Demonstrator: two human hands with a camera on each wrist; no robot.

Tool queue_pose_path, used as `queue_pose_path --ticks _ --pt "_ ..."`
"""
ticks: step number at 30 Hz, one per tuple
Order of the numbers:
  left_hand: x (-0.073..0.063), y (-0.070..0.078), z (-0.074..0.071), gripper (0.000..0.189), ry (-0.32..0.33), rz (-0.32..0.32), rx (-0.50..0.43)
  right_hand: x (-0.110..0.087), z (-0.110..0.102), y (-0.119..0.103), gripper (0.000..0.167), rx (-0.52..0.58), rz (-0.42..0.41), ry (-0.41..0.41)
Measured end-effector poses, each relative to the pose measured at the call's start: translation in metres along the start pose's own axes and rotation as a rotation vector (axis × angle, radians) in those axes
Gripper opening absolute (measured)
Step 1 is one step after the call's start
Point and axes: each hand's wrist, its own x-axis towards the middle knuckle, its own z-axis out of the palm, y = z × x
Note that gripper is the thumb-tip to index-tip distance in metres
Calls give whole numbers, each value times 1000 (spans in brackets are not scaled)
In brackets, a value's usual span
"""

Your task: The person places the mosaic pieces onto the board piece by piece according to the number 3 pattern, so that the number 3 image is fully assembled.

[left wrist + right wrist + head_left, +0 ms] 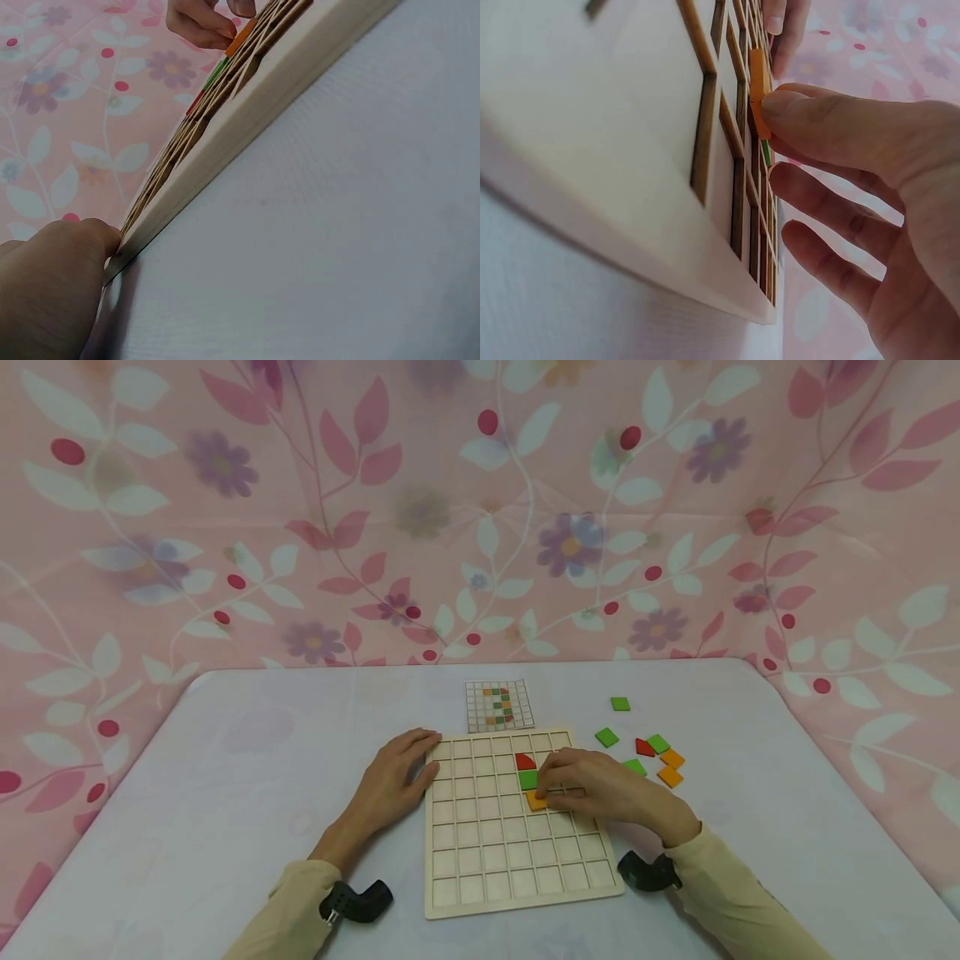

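A light wooden grid board point(480, 860) lies on the table. My left hand point(396, 777) rests at its upper left corner, fingers extended and thumb touching the left edge; the left wrist view shows that hand point(56, 281) against the rim. Over the right part of the grid, my right hand point(600, 781) pinches an orange tile point(762, 120) between thumb and index finger, low over the cells. In one column sit a red round-cornered tile point(525, 762), a green tile point(528, 779) and, below them, orange point(536, 802) partly covered by the fingers.
Behind the board lies a pattern card point(498, 706) printed with coloured squares. To the right are loose tiles: several green point(620, 703), a red one point(645, 747) and orange ones point(670, 776). Black wrist devices point(356, 902) sit by both cuffs. A floral cloth hangs behind the table.
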Motion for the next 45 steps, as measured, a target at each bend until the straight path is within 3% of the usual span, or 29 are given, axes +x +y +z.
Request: queue_pose_path --ticks 7,17,23,31,45 --pt "0 0 0 41 -32 -17 2 2 1 -3 13 -25 3 -14" --pt "0 1 0 41 -12 0 3 3 4 -6 12 -60 -23 -1" --pt "0 0 1 41 -5 5 3 1 1 -5 14 -32 8 21" --pt "0 0 1 41 -1 11 17 1 -1 -5 17 -5 40 -32" --pt "0 1 -1 42 -26 -17 10 -2 0 1 13 10 29 25"
